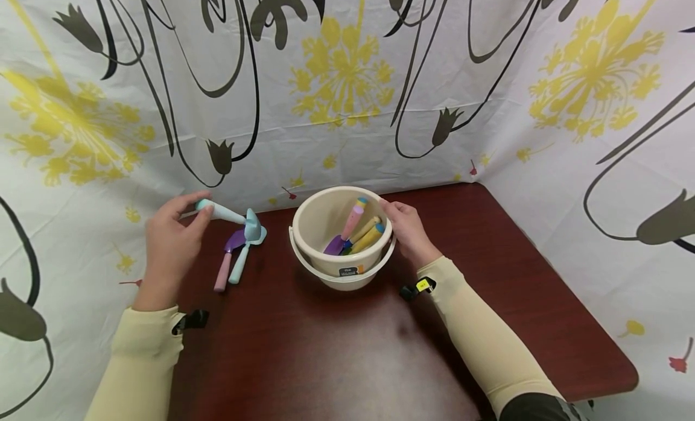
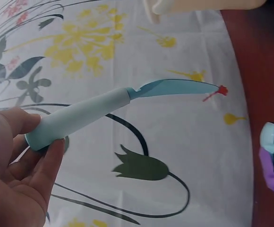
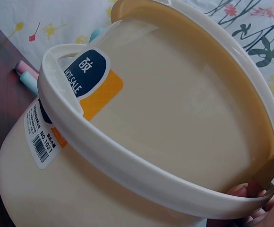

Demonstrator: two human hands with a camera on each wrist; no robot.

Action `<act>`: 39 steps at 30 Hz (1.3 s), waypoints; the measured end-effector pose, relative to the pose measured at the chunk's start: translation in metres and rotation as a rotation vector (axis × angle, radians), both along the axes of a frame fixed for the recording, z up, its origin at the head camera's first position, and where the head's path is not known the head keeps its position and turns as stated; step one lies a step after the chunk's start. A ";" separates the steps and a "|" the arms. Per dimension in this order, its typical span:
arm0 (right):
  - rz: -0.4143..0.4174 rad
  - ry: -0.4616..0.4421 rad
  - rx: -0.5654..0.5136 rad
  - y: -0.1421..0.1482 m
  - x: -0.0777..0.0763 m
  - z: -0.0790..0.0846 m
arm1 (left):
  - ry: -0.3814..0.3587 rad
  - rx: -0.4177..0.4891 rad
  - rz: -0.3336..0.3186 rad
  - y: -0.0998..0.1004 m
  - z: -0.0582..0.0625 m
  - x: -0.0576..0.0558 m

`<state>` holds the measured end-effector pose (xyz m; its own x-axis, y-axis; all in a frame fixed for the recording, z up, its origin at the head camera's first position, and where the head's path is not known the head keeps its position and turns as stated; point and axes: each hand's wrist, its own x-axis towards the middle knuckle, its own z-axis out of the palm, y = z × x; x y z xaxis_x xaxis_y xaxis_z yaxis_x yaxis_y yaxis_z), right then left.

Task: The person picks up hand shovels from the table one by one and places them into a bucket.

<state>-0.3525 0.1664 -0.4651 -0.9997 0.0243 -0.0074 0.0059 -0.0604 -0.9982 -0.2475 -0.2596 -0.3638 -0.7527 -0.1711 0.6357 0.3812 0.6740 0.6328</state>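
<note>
My left hand [image 1: 176, 231] pinches the handle end of a light blue hand trowel [image 1: 222, 212], its blade towards the bucket. The left wrist view shows this trowel [image 2: 85, 113] nearly edge-on, with thumb and fingers at its butt. My right hand [image 1: 409, 231] grips the right rim of a cream bucket [image 1: 309, 219]; in the right wrist view its fingers [image 3: 264, 208] are partly hidden by rim and handle. Inside the bucket lie a purple trowel with a pink handle [image 1: 352, 222] and yellow-handled tools [image 1: 368, 238] with blue ends, their heads mostly hidden.
On the dark red table [image 1: 336, 348], left of the bucket, lie a pink-handled purple trowel [image 1: 224, 270] and a light blue tool [image 1: 239, 265], side by side. The bucket's carrying handle [image 1: 312, 270] hangs down in front. Patterned cloth [image 1: 347, 149] stands behind the table.
</note>
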 end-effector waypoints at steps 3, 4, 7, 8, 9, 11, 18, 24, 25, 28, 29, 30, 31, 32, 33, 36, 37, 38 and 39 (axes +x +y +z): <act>0.001 -0.003 0.001 0.000 0.000 -0.001 | 0.008 0.010 -0.020 0.004 0.007 0.000; 0.000 -0.005 0.001 0.000 0.000 -0.001 | 0.009 0.010 -0.024 0.005 0.009 -0.001; -0.002 -0.005 0.001 0.000 -0.001 -0.002 | 0.016 0.009 -0.033 0.010 0.017 -0.001; -0.004 -0.004 0.000 0.000 -0.001 -0.002 | 0.020 0.003 -0.035 0.011 0.020 -0.002; -0.006 -0.002 0.000 0.001 -0.001 -0.002 | 0.025 -0.002 -0.039 0.013 0.023 -0.002; -0.009 0.000 -0.003 0.001 -0.001 -0.002 | 0.040 -0.012 -0.052 0.016 0.028 -0.003; -0.005 0.007 -0.025 0.001 -0.001 -0.003 | 0.111 -0.012 -0.128 0.029 0.043 -0.010; -0.008 0.009 -0.021 0.001 -0.002 -0.002 | 0.143 0.012 -0.177 0.044 0.051 -0.009; -0.007 0.010 -0.016 0.001 -0.002 -0.002 | 0.146 0.012 -0.184 0.046 0.052 -0.009; -0.004 0.014 -0.015 0.000 -0.001 -0.002 | 0.162 0.023 -0.216 0.053 0.054 -0.011; -0.003 0.015 -0.019 0.001 -0.001 -0.003 | 0.167 0.024 -0.228 0.055 0.055 -0.012; -0.002 0.017 -0.024 0.001 -0.001 -0.003 | 0.172 0.027 -0.241 0.057 0.056 -0.013; -0.002 0.016 -0.028 0.001 -0.001 -0.004 | 0.174 0.027 -0.254 0.060 0.056 -0.014; -0.002 0.016 -0.034 0.001 -0.001 -0.004 | 0.178 0.025 -0.267 0.062 0.057 -0.015; -0.003 0.015 -0.041 0.001 -0.001 -0.004 | 0.181 0.027 -0.283 0.064 0.057 -0.016; -0.006 0.012 -0.047 0.000 -0.001 -0.004 | 0.189 0.027 -0.330 0.071 0.056 -0.020; -0.007 0.011 -0.049 0.000 -0.001 -0.004 | 0.192 0.023 -0.341 0.072 0.056 -0.021; -0.006 0.010 -0.052 -0.001 -0.001 -0.004 | 0.197 0.014 -0.348 0.074 0.055 -0.022; -0.007 0.010 -0.054 -0.001 -0.001 -0.004 | 0.199 0.007 -0.355 0.076 0.054 -0.023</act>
